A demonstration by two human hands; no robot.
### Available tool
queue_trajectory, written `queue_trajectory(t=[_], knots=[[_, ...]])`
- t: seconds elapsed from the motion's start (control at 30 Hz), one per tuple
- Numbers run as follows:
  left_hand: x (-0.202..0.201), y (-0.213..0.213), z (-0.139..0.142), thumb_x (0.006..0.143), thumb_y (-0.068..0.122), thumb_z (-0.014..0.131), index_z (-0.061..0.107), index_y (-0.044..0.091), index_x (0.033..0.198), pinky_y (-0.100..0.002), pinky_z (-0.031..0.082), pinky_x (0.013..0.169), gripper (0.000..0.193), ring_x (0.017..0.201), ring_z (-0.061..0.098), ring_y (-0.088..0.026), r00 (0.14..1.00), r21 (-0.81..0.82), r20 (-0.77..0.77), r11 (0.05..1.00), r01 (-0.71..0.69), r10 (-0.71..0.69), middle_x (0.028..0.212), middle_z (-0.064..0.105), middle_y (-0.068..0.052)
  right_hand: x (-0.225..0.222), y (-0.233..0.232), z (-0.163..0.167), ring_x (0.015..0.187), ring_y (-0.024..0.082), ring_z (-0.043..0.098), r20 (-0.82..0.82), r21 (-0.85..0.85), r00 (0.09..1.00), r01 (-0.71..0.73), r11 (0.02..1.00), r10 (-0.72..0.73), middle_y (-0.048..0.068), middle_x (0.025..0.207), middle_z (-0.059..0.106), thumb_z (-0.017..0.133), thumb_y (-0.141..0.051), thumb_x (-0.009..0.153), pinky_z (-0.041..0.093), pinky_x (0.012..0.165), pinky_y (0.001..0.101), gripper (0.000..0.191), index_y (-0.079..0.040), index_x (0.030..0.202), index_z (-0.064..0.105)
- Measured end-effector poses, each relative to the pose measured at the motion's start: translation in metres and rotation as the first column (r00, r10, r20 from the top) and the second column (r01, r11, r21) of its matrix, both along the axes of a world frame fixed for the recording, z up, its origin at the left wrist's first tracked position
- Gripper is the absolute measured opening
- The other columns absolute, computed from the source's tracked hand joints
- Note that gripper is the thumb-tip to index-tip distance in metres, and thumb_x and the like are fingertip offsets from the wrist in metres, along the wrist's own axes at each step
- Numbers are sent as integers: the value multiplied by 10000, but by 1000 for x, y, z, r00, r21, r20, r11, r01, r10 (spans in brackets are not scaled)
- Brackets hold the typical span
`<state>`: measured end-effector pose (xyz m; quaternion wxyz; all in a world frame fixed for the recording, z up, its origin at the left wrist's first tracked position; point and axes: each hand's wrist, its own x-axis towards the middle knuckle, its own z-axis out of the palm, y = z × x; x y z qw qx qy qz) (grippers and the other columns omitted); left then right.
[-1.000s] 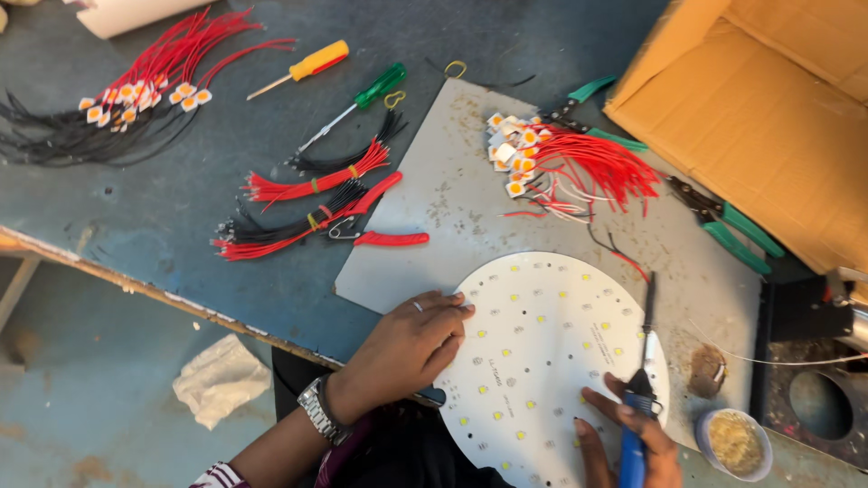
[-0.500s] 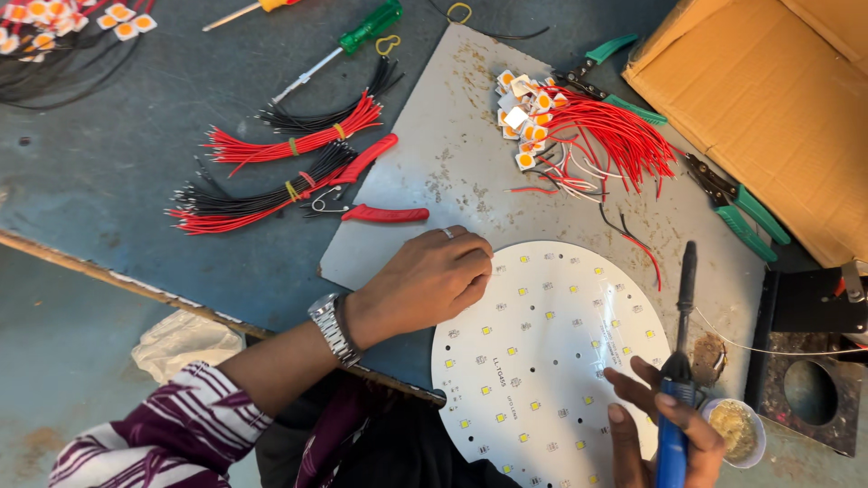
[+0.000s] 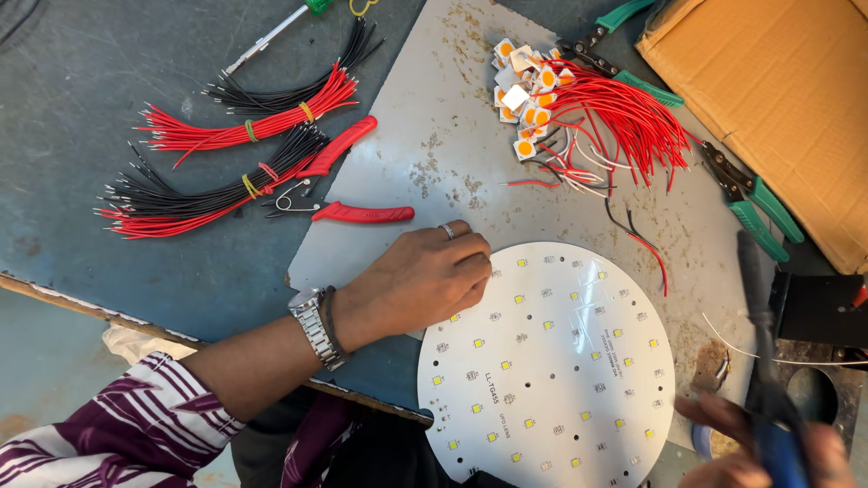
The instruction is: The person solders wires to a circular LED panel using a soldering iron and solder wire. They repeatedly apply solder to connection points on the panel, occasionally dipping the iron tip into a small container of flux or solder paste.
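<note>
Left hand rests knuckles-up on the grey sheet, its curled fingers touching the upper-left edge of the round white board; the grip is closed loosely, with nothing seen inside it. A ring sits on one finger and a metal watch on the wrist. Right hand, blurred at the lower right corner, has its grip closed around the blue handle of a soldering iron — the dark shaft points up and away, just beside the board's right edge. The board lies flat on the sheet near the desk's front edge, studded with small yellow chips, its lower part overhanging the desk. Red cutters lie on the desk to the left of the sheet, touching bundles of red and black wires. At the top of the sheet sits a cluster of square chips with red leads. Green pliers lie well to the right — beside a cardboard box. A green-handled screwdriver lies at the top edge.
</note>
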<state>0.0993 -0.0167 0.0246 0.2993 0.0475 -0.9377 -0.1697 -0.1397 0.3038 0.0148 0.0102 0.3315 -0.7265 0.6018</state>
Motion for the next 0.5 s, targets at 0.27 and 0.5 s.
queue_trajectory(t=[0.27,0.5], knots=[[-5,1,-4,788,112,724,653,49,806,-351,551,666,97,862,624,-216,999,-43,50,999,-2,5,912,600,-51,-20,22,5,954,312,721,171,-61,983,-49,997,59,268,1104,674,609,-143,1063,615,845,414,223,30,1179,529],[-3,1,-2,742,104,709,663,28,808,-362,567,685,111,912,640,-244,997,-10,80,1000,17,-16,956,617,-73,21,-14,70,800,275,707,230,388,972,-38,921,-56,254,998,696,615,-120,996,608,720,382,226,99,1049,626]])
